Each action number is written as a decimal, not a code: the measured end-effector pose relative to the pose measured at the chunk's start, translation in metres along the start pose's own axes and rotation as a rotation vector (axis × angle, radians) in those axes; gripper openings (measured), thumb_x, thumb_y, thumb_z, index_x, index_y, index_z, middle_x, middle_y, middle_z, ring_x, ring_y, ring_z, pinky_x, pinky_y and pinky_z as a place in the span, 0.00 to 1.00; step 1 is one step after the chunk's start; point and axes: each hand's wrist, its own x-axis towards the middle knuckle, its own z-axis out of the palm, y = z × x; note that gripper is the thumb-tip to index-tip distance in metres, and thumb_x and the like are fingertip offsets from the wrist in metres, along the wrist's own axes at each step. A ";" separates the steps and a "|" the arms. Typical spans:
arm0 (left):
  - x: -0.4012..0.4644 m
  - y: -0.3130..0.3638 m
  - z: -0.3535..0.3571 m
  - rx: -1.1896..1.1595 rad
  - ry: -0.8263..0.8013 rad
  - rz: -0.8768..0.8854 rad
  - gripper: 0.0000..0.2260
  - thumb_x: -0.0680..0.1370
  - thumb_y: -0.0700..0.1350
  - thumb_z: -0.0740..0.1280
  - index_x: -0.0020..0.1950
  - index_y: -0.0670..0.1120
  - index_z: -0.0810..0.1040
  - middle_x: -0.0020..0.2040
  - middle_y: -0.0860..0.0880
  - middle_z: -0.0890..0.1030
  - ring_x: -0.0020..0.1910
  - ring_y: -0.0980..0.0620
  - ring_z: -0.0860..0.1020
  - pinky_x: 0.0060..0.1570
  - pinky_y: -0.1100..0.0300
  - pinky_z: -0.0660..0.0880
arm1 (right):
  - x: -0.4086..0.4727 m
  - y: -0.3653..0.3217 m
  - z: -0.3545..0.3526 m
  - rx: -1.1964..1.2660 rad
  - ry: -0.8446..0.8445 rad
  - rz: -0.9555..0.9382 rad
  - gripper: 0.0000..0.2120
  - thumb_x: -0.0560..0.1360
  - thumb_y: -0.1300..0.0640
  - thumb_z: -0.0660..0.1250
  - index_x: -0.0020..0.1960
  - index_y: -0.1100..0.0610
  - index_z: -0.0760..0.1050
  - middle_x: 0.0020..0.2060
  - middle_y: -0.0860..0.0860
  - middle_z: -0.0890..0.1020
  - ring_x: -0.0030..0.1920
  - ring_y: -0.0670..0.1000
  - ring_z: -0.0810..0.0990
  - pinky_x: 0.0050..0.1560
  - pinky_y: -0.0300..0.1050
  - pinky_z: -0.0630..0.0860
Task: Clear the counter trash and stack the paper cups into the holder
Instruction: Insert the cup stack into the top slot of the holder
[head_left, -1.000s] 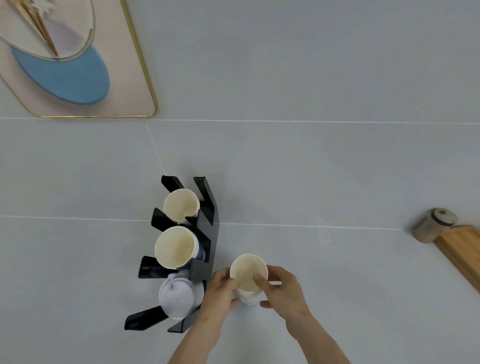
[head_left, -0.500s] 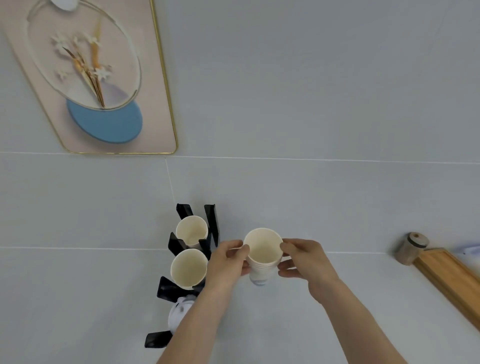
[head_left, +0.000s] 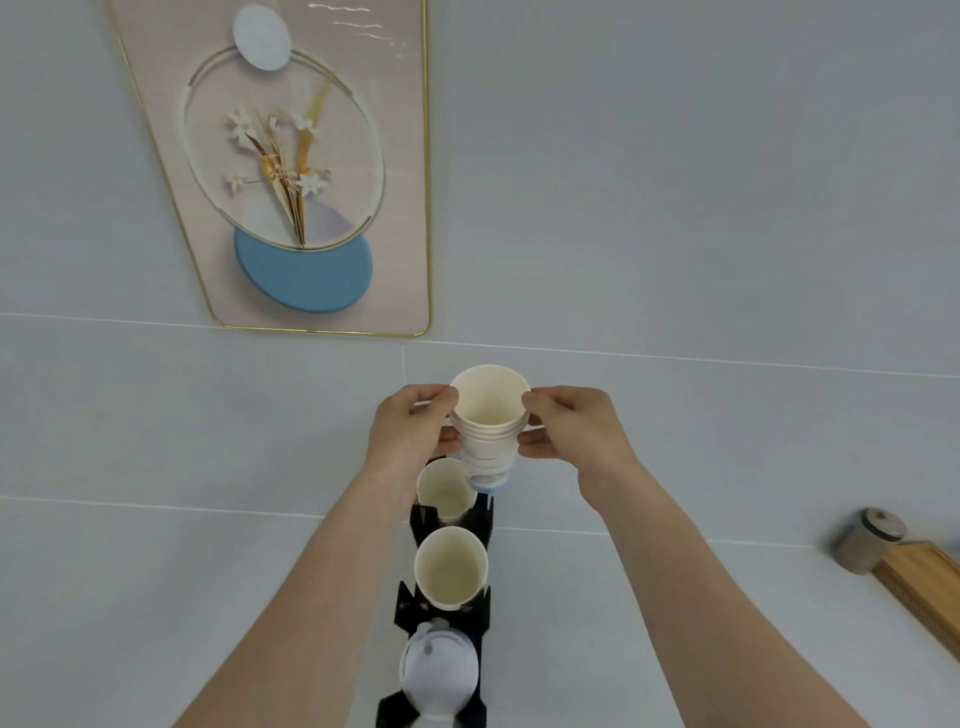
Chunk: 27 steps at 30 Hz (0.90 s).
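A nested stack of white paper cups (head_left: 489, 431) with a blue base is held upright in the air between both hands. My left hand (head_left: 410, 436) grips its left side and my right hand (head_left: 569, 434) its right side, fingers near the rim. Just below it stands the black tiered cup holder (head_left: 480, 618). The holder carries two open paper cups, the upper cup (head_left: 444, 489) and the middle cup (head_left: 449, 566), and a stack of white lids (head_left: 439, 670) in the lowest slot.
A pale counter runs to a tiled wall with a framed flower picture (head_left: 301, 171). At the right edge sit a small lidded jar (head_left: 867, 538) and a wooden board (head_left: 924, 587).
Both hands have lifted the cup stack off the counter beside the holder and carried it up and over the holder's top. The view has tilted upward toward the wall.
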 end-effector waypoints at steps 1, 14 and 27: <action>0.005 -0.001 -0.007 0.007 0.008 0.000 0.09 0.79 0.43 0.69 0.58 0.42 0.81 0.49 0.44 0.83 0.39 0.47 0.83 0.44 0.56 0.84 | 0.003 0.001 0.009 0.000 -0.002 0.011 0.08 0.77 0.60 0.69 0.52 0.62 0.84 0.41 0.54 0.83 0.34 0.54 0.85 0.44 0.50 0.87; 0.049 -0.064 -0.047 0.183 0.023 -0.108 0.10 0.78 0.44 0.69 0.58 0.45 0.82 0.48 0.45 0.85 0.41 0.46 0.84 0.50 0.51 0.84 | 0.027 0.059 0.060 -0.140 -0.032 0.152 0.08 0.77 0.61 0.68 0.52 0.59 0.84 0.40 0.57 0.84 0.35 0.53 0.84 0.36 0.43 0.84; 0.060 -0.105 -0.046 0.411 0.054 -0.209 0.06 0.73 0.44 0.73 0.46 0.54 0.80 0.48 0.53 0.85 0.50 0.48 0.83 0.58 0.49 0.79 | 0.037 0.091 0.073 -0.535 0.058 0.106 0.09 0.73 0.58 0.70 0.50 0.51 0.86 0.39 0.47 0.84 0.50 0.54 0.85 0.53 0.47 0.81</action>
